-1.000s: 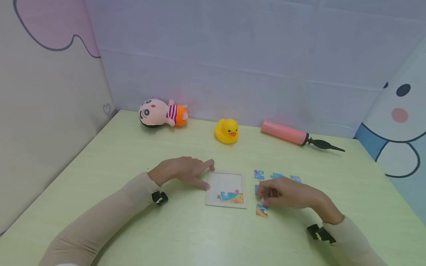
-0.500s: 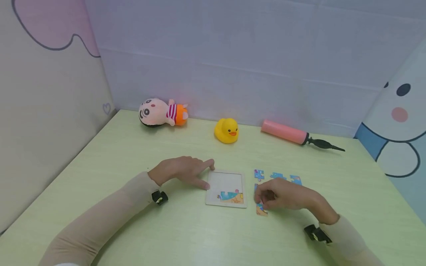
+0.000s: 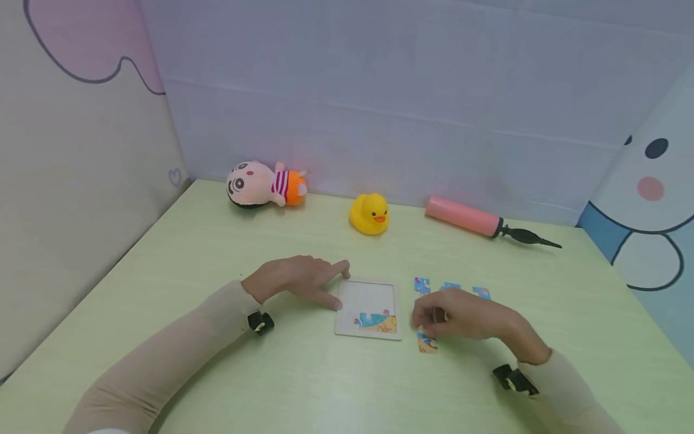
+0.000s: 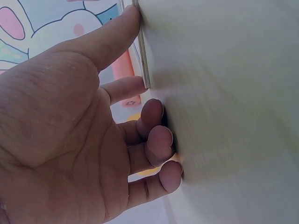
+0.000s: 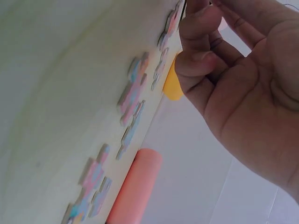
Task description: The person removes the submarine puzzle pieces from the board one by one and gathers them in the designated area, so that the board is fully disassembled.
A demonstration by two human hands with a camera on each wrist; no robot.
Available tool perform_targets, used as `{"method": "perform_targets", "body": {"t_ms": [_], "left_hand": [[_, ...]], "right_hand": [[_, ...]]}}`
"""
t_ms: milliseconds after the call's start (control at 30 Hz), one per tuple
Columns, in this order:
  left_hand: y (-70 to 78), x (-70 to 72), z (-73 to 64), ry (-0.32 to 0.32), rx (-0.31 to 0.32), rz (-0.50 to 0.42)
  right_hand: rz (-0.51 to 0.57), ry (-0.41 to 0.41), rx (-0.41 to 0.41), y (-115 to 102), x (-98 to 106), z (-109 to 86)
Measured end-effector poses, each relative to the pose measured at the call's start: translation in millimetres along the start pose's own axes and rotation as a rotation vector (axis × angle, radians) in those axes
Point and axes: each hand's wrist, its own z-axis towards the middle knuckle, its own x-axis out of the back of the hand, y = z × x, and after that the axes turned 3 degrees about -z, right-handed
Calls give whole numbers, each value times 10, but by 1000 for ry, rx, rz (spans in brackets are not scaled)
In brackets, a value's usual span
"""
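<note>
My left hand point(image 3: 306, 280) lies at the left side of a pale square puzzle tray point(image 3: 399, 307). Its thumb and index finger touch the tray's edge; the other fingers are bent loosely on the table. Joined blue and sand-coloured pieces point(image 3: 376, 322) sit in the tray's lower right. Right of the tray, my right hand point(image 3: 468, 314) is over loose jigsaw pieces, fingers curled and thumb drawn toward the index finger. I cannot tell whether a piece is between them. A sandy piece point(image 3: 427, 345) shows below the fingertips, and a blue one point(image 3: 422, 284) beyond them.
More loose pieces point(image 5: 134, 89) lie around and beyond the right hand. At the back of the table are a plush doll point(image 3: 265, 184), a yellow rubber duck point(image 3: 370, 214) and a pink hand pump point(image 3: 463, 216). Fabric walls point(image 3: 379, 108) rise behind and beside the table.
My right hand has shifted slightly left over the near loose pieces, partly covering the sandy piece's top. The left hand, the tray and the pieces in it have stayed put.
</note>
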Motion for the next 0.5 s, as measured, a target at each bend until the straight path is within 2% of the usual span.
{"method": "perform_targets", "body": {"t_ms": [167, 500], "left_hand": [[-10, -10, -1, -7, 8, -1], [7, 5, 15, -14, 24, 9]], "right_hand": [[-17, -8, -11, -47, -1, 118], [-8, -22, 22, -170, -6, 334]]}}
